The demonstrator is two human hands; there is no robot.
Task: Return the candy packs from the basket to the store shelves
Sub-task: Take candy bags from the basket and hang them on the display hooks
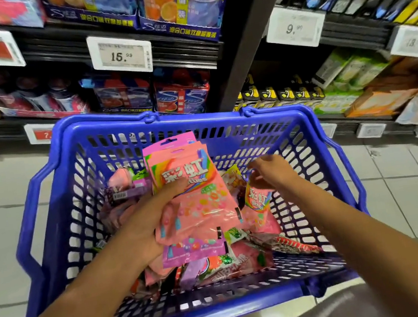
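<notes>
A blue plastic basket sits low in front of me, holding several candy packs. My left hand grips a stack of pink candy packs, thumb across the front pack, with a purple pack at the bottom of the stack. My right hand reaches into the basket's right side and pinches the top of a small yellow-and-pink candy pack. More packs lie loose on the basket floor, partly hidden under the held stack.
Store shelves stand right behind the basket, filled with boxed gum and candy, with price tags on the rails. A dark upright post divides two shelf bays. Lower right shelves hold flat packs. Tiled floor lies around.
</notes>
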